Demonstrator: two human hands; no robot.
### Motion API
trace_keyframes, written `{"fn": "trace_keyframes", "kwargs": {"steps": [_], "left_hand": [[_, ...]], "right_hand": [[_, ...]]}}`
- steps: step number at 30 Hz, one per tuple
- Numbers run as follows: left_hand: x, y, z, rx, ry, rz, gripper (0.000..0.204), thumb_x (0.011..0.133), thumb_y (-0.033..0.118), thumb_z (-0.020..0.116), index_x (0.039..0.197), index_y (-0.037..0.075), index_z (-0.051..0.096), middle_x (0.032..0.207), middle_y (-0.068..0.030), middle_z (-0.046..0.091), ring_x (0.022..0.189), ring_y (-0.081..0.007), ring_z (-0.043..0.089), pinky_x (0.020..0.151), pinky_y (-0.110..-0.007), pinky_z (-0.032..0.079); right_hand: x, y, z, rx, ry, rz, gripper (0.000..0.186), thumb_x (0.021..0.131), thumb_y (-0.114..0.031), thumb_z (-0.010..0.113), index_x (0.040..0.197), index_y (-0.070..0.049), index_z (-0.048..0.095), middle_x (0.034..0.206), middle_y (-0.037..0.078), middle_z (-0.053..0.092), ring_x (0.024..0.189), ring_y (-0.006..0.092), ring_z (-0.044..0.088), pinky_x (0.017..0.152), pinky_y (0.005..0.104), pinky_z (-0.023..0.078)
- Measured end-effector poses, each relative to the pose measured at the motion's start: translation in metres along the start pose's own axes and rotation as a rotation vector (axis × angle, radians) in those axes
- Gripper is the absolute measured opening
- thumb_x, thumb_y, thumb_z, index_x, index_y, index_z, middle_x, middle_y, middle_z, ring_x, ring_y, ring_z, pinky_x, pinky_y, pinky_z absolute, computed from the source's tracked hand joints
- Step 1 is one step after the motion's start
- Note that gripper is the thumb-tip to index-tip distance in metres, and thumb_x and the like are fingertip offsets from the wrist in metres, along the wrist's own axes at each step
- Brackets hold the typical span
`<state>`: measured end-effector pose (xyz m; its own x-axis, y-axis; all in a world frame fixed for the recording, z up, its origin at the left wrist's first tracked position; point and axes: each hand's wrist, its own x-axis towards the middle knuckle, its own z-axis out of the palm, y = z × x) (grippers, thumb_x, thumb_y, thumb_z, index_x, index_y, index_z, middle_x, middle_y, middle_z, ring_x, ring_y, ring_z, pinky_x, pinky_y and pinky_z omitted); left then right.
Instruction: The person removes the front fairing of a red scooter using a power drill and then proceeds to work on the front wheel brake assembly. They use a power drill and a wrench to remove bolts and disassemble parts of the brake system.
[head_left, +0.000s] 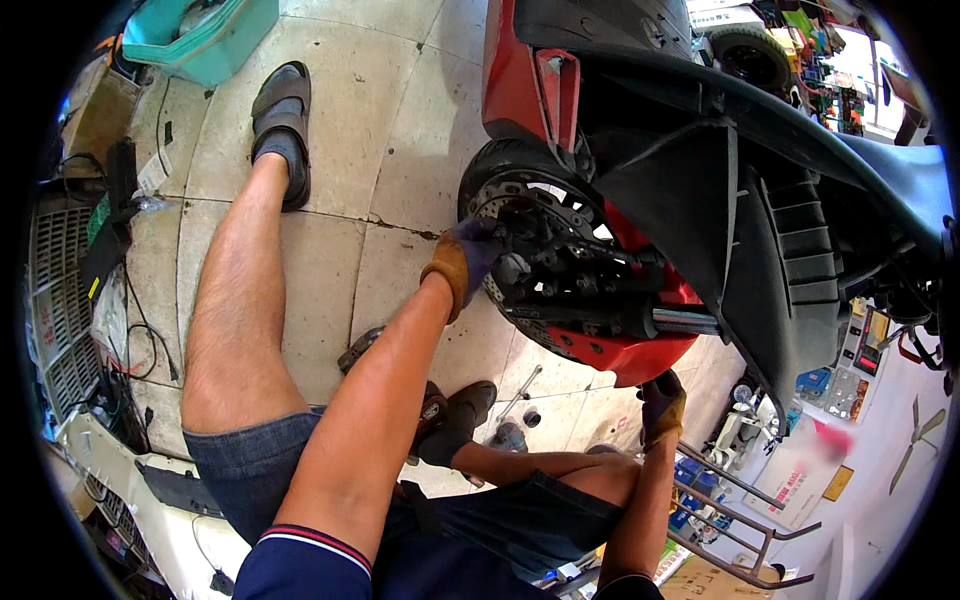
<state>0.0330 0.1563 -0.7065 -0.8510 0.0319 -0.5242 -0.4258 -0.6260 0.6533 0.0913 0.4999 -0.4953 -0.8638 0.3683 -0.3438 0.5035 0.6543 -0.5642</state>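
Observation:
The front wheel (pixel 478 168) of a red and black scooter stands before me, with its perforated brake disc (pixel 490 203) showing. My left hand (pixel 465 258), in a purple and orange-brown work glove, is closed at the black brake caliper (pixel 513 268) beside the disc; its fingertips are partly hidden. Below the red front fender (pixel 625 358), my right hand (pixel 661 408) wears a matching glove. Its fingers are curled against the fender's lower edge, and part of them is out of sight behind it. A silver fork tube (pixel 685 321) runs into the wheel assembly.
A wrench (pixel 520 390) and a small dark socket (pixel 532 418) lie on the tiled floor near a power tool (pixel 430 410). A teal bin (pixel 215 50) stands at upper left. A metal rack (pixel 740 545) is at lower right, and loose cables (pixel 150 340) lie at left.

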Motion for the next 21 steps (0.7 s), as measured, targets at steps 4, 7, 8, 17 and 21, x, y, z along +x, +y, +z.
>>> {"fn": "trace_keyframes", "kwargs": {"steps": [4,7,8,17,21], "left_hand": [[-0.001,-0.006,0.0,-0.152,0.024,-0.003,0.037,0.086,0.004,0.067,0.122,-0.003,0.062,0.111,-0.0126,0.069,0.097,-0.0202,0.065,0.089,-0.031,0.052],[-0.002,-0.013,-0.001,-0.187,0.043,0.018,0.037,0.087,0.007,0.066,0.123,-0.002,0.062,0.113,-0.0127,0.069,0.1,-0.019,0.064,0.09,-0.03,0.051],[0.004,-0.015,-0.003,-0.122,0.044,0.036,0.038,0.087,0.003,0.065,0.124,-0.003,0.061,0.114,-0.0125,0.069,0.1,-0.0196,0.065,0.09,-0.031,0.052],[0.009,-0.019,-0.002,-0.187,0.047,0.007,0.037,0.087,-0.003,0.063,0.124,-0.004,0.06,0.113,-0.0122,0.068,0.098,-0.0202,0.066,0.09,-0.032,0.054],[0.009,-0.019,-0.001,-0.215,0.066,0.001,0.035,0.087,-0.004,0.063,0.122,-0.003,0.06,0.111,-0.0126,0.068,0.098,-0.0213,0.067,0.089,-0.033,0.055]], "right_hand": [[0.003,0.007,-0.004,-0.026,0.008,-0.022,0.024,0.093,-0.013,0.063,0.114,-0.002,0.066,0.084,-0.001,0.065,0.066,0.0063,0.05,0.06,0.0232,0.04],[0.002,0.006,-0.002,-0.008,0.012,-0.017,0.023,0.093,-0.014,0.064,0.112,-0.002,0.066,0.083,-0.001,0.065,0.066,0.0066,0.051,0.06,0.0232,0.041],[0.003,0.005,-0.001,-0.014,0.014,-0.018,0.022,0.093,-0.014,0.064,0.112,-0.002,0.066,0.082,-0.002,0.065,0.066,0.0066,0.051,0.06,0.0232,0.041],[0.004,0.003,-0.002,-0.024,0.0,-0.021,0.021,0.093,-0.014,0.065,0.11,-0.003,0.067,0.082,-0.001,0.065,0.065,0.0066,0.051,0.06,0.0229,0.041],[0.004,0.004,-0.001,-0.032,0.008,-0.028,0.02,0.093,-0.014,0.064,0.109,-0.003,0.067,0.082,-0.001,0.065,0.065,0.0065,0.051,0.058,0.0233,0.04]]}}
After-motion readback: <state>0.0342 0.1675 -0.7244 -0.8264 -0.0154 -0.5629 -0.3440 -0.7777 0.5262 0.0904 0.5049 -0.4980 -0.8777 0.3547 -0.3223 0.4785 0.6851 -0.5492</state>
